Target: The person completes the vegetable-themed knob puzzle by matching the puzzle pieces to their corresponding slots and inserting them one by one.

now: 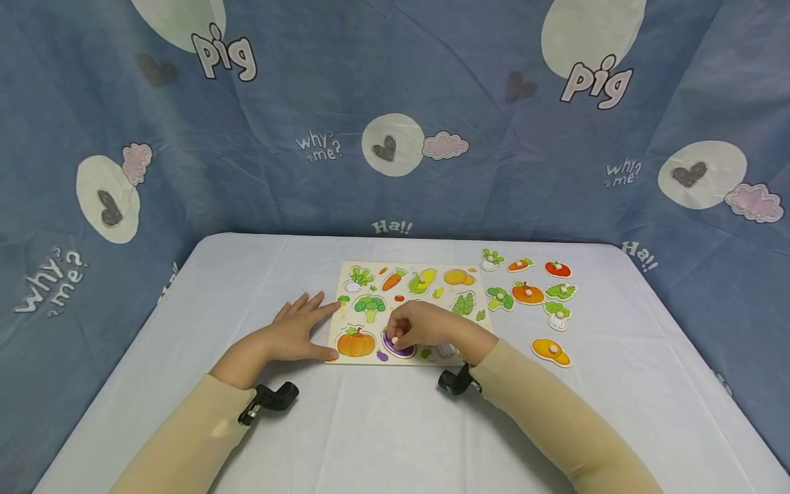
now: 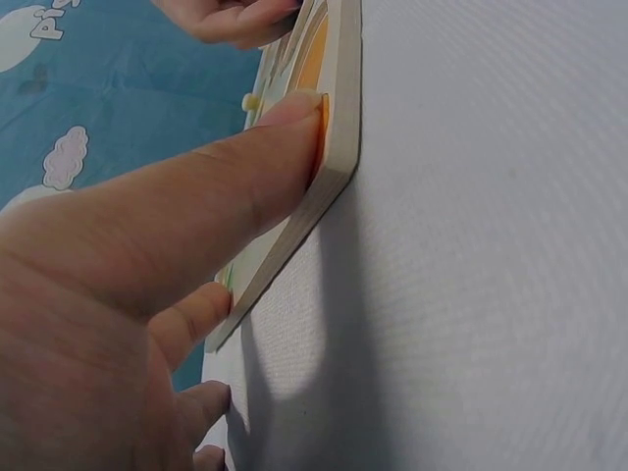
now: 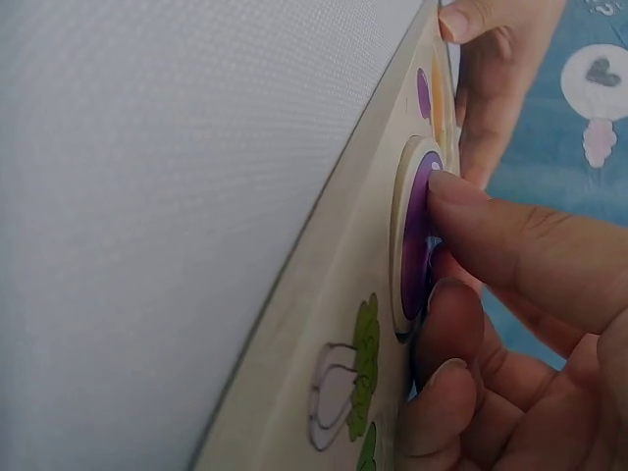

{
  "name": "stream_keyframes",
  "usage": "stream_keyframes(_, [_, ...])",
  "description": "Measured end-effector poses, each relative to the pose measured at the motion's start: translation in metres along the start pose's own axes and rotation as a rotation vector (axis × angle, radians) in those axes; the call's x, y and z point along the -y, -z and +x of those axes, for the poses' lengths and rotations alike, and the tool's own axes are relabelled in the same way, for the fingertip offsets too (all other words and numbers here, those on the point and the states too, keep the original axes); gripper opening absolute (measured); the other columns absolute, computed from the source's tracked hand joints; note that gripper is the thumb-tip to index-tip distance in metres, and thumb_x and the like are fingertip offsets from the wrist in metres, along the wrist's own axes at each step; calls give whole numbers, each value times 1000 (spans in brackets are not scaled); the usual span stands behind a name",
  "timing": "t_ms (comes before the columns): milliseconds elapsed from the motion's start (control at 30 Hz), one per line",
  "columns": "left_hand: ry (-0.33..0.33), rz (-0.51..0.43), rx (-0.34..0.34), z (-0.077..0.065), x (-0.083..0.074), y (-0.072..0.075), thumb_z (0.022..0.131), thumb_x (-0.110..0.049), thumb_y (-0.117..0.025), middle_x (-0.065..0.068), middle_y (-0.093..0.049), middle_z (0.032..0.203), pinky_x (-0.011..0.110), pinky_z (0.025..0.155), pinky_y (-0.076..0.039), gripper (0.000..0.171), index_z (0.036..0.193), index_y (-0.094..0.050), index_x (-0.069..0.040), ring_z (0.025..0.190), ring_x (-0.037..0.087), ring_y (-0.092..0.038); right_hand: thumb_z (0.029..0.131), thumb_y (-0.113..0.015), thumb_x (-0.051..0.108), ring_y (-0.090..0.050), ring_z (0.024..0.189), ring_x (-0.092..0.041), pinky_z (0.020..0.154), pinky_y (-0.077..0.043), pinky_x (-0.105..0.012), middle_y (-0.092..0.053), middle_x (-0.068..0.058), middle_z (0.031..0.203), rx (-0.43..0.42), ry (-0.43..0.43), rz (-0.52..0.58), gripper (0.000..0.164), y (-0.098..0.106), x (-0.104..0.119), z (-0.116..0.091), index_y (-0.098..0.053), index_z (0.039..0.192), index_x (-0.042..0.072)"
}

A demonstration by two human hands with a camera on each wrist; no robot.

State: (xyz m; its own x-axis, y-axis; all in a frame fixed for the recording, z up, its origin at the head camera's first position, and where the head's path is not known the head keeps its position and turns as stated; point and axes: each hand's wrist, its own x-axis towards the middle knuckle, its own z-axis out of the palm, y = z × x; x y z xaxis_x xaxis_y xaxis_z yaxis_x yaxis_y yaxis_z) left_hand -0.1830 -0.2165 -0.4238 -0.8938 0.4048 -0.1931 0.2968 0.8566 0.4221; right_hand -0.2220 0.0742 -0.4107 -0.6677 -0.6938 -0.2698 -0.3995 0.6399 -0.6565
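Note:
A wooden vegetable puzzle board (image 1: 401, 322) lies on the table. My right hand (image 1: 422, 324) pinches the purple eggplant piece (image 1: 401, 351) near its small knob, over the lower middle of the board. In the right wrist view, the eggplant piece (image 3: 420, 235) stands slightly proud of the board's surface, partly hidden by the fingers. My left hand (image 1: 295, 334) is spread at the board's left side. Its thumb (image 2: 235, 186) presses the near left corner, while a fingertip touches the left edge higher up.
Loose knobbed pieces lie right of the board, among them a tomato (image 1: 558, 269), a pumpkin (image 1: 527, 293), a broccoli (image 1: 500, 299) and a potato (image 1: 551, 352). White cloth (image 1: 382, 432) covers the table. A blue patterned curtain (image 1: 395, 199) hangs behind it.

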Motion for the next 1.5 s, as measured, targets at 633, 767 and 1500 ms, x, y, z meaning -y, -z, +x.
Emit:
stream_keyframes(633, [11,-3,7,1,0,0,77,-59,-77,26,-15,163,69,116,-3,101,157,-35,-13,149,51,-4,87,-77,4,-53,76,-12,70,-47,-23,-59,3,78,20,27,3,13,2,4,-4,-70,90,15])
stream_keyframes(767, [13,-1,8,2,0,-1,77,-59,-77,26,-15,163,69,116,-4,101,157,-34,-13,149,51,-4,87,-77,4,-54,76,-12,70,-47,-22,-59,3,79,17,27,9,13,2,3,-4,-70,91,14])
stream_keyframes(1500, [-1,-9,-4,1,0,-1,76,-60,-77,27,-16,162,70,115,-3,102,156,-36,-13,148,52,-4,93,-74,19,-57,75,-15,70,-50,-29,-62,3,84,-78,60,23,6,27,6,-35,-71,98,17])
